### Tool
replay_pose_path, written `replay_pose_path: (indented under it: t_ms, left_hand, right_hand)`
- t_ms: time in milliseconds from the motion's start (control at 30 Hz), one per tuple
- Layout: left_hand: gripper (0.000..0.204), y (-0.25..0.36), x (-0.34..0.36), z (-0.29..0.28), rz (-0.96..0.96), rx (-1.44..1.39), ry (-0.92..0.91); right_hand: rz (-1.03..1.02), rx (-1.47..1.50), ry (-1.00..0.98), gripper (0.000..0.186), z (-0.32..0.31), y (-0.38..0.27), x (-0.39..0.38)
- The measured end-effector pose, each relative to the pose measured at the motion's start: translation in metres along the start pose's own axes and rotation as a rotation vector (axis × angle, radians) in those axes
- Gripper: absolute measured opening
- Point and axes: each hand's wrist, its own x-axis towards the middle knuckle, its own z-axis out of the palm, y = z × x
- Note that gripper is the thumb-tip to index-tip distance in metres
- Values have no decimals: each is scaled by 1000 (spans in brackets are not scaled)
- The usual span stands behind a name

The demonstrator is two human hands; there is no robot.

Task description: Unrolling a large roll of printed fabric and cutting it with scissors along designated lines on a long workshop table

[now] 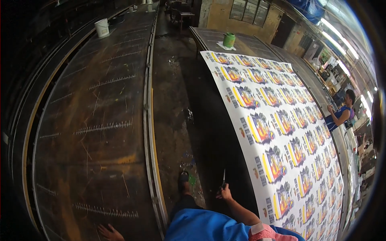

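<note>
My right hand (225, 190) grips a slim metal-bladed tool (224, 175), blade pointing up, over the dark gap left of a long white printed sheet (287, 128). The sheet carries rows of repeated colourful pictures. At the lower left, my left hand (108, 232) has its fingers spread over a long dark, scratched table (100, 148); whether it touches the surface I cannot tell.
A narrow floor aisle (169, 100) runs between the tables. A white bucket (102, 28) stands on the left table, a green container (228, 39) on the right one. A person in blue (339, 116) is at the sheet's far side.
</note>
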Motion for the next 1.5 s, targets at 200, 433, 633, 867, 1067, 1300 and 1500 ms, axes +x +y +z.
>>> replay_pose_path:
  t_ms: [200,433,633,867,1067,1300,1500]
  left_hand:
    - [71,43,3,-19,80,-232,272]
    - [72,193,101,2,-770,72,98]
    - [74,453,194,-54,12,-433,-79]
    - [76,771,253,-95,360,-609,-193]
    - [74,922,307,-98,364,-256,-28]
    - [69,945,343,-76,107,-31,15]
    - [59,997,416,-100,-280,-209,-49]
  right_hand:
    - [25,-494,-222,55,24,-92,83]
    - [-63,-78,-14,38,30,-271,232]
    - [-151,-88,-44,32,70,-357,307]
    - [-171,-284,-80,43,88,-381,354]
    - [22,-342,178,43,48,-414,390]
    - [79,289,122,57,50,-514,501]
    - [30,635,-60,50,107,-634,555]
